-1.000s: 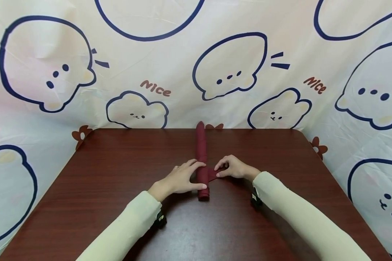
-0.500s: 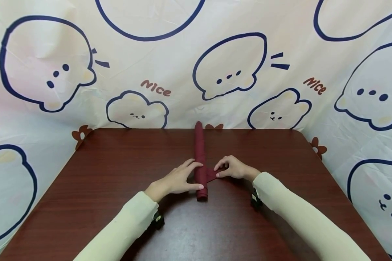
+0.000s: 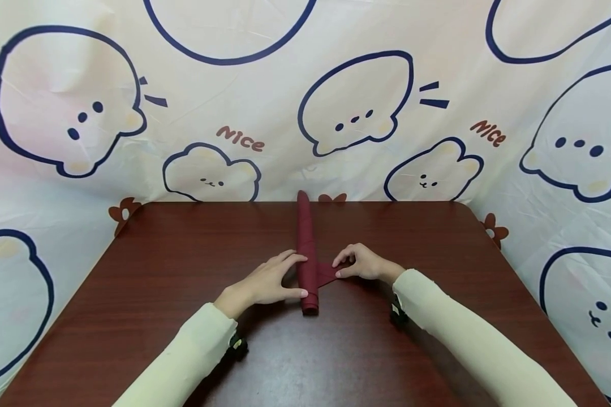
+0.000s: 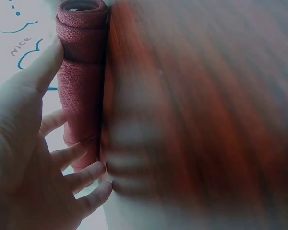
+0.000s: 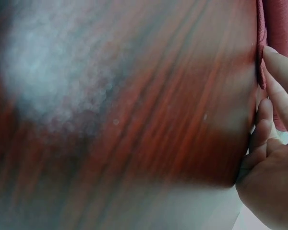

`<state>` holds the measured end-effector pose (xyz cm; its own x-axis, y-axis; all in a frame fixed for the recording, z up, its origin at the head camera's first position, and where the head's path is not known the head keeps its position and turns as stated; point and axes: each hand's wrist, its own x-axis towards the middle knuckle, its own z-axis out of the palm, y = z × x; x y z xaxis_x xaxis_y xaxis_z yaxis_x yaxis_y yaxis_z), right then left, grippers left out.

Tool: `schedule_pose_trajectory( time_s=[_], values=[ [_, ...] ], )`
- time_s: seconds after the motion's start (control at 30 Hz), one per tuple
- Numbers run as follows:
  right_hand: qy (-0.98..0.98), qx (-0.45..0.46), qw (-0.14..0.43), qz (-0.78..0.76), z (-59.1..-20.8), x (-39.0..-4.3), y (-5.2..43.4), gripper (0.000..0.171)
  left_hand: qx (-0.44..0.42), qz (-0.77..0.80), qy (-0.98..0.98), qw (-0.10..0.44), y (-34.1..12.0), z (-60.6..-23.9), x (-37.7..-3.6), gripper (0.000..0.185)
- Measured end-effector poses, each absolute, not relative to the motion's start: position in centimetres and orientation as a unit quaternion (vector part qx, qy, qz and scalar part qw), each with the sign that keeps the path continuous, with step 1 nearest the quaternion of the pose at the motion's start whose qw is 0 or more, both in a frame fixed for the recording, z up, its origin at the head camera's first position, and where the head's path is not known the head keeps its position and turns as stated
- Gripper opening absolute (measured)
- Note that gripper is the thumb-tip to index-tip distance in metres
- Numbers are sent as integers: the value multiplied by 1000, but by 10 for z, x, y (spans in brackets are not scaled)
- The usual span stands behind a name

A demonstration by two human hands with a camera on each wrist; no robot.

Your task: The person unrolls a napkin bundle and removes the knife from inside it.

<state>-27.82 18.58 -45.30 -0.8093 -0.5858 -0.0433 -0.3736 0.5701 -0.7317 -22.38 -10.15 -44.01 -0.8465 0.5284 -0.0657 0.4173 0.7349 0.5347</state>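
Rolled maroon cloth (image 3: 306,232): on the table (image 3: 193,249), long axis roughly square to the far edge, far end at that edge. Left hand (image 3: 259,284): nearer, fingers apart, touching it from the left. Right hand (image 3: 365,263): pinching its corner flap (image 3: 326,275), right side.

You wear a long-sleeved top in plain, pale cream fabric, the left sleeve (image 3: 183,356) and the right sleeve (image 3: 473,333) matching in colour and cut. Both fit fairly close along your forearms, lightly creased, and finish at the wrist in a slightly wavy hem. Just below your left cuff is a small, chunky black device (image 3: 239,347) with a little yellow-green mark; a similar black, blocky unit (image 3: 399,312) shows below your right cuff, its details too small to read. Your left fingers (image 4: 95,198) and right fingers (image 5: 263,130) are bare and slim.
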Motion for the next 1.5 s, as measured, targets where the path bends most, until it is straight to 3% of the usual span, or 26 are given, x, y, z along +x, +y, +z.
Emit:
schedule_pose_trajectory(
  time_s=[0.83, 1.5],
  values=[
    [877, -280, 138, -365, -454, -278, 186, 14, 251, 219, 936, 116, -119, -436, -217, 77],
    [874, -286, 135, -369, -456, -280, 186, 14, 273, 187, 942, 64, -78, -429, -239, 76]
  ],
)
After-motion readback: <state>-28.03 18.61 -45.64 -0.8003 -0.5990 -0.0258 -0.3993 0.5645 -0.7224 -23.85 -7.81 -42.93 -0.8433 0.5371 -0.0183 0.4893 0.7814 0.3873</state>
